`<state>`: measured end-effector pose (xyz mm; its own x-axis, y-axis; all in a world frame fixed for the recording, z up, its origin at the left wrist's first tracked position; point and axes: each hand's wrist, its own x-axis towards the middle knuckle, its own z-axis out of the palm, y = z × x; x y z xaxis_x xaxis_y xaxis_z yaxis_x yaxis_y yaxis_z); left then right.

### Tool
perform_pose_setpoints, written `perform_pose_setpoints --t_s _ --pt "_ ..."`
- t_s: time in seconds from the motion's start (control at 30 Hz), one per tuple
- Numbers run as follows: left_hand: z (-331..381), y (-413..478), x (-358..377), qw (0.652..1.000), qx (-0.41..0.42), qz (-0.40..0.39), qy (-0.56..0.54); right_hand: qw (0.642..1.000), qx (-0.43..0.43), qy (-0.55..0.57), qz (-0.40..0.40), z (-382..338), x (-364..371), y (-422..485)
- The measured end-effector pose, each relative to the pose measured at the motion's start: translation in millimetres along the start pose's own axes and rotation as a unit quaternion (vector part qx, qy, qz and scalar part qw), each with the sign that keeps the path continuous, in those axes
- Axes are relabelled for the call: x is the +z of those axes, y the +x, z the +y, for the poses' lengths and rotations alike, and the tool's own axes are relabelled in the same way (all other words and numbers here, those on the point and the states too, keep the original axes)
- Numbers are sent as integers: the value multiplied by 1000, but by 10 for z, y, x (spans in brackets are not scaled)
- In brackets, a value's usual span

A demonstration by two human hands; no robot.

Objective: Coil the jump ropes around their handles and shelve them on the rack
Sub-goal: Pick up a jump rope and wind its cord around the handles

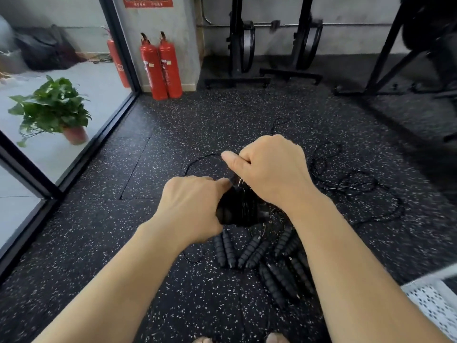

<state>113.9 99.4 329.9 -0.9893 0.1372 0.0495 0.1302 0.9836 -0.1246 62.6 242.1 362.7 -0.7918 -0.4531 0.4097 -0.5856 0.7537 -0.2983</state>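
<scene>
My left hand (191, 206) grips a pair of black jump rope handles (241, 210) wound with thin black cord, held above the floor. Just above and to the right, my right hand (269, 169) pinches the same cord (197, 160), whose free length trails off left and down to the floor. Below my hands, several black ribbed handles (249, 251) lie in a loose pile on the speckled rubber floor. More loose black cord (356, 179) sprawls in loops to the right.
Two red fire extinguishers (160, 65) stand against the far wall by a glass partition (74, 149). A potted plant (53, 107) sits behind the glass. Black gym machine bases (262, 75) line the back. A white perforated shelf corner (430, 303) shows at lower right.
</scene>
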Motion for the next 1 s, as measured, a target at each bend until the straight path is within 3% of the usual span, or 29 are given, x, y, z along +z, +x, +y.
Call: perform_pose_setpoints --t_s 0.17,0.23,0.33,0.5,0.67,0.77,0.87,1.0 --pt "-1 -147 -148 992 98 26 -72 998 33 51 -14 102 14 -32" --pt "-40 -196 -143 985 116 61 -111 990 43 129 -43 121 27 -34" --pt "-77 -238 -128 977 129 85 -144 953 82 271 -107 177 9 -60" --pt "19 -256 -112 959 123 101 -235 883 191 373 -210 296 -16 -56" --pt "52 -206 -122 953 57 118 -274 822 238 468 -220 287 87 -55" --pt "52 -183 -149 931 -12 110 -347 811 310 469 -161 273 177 -99" --pt "66 -145 -183 904 -118 108 -397 850 303 412 -127 136 235 -105" --pt "33 -93 -176 870 -215 114 -429 866 259 418 -96 20 327 -117"
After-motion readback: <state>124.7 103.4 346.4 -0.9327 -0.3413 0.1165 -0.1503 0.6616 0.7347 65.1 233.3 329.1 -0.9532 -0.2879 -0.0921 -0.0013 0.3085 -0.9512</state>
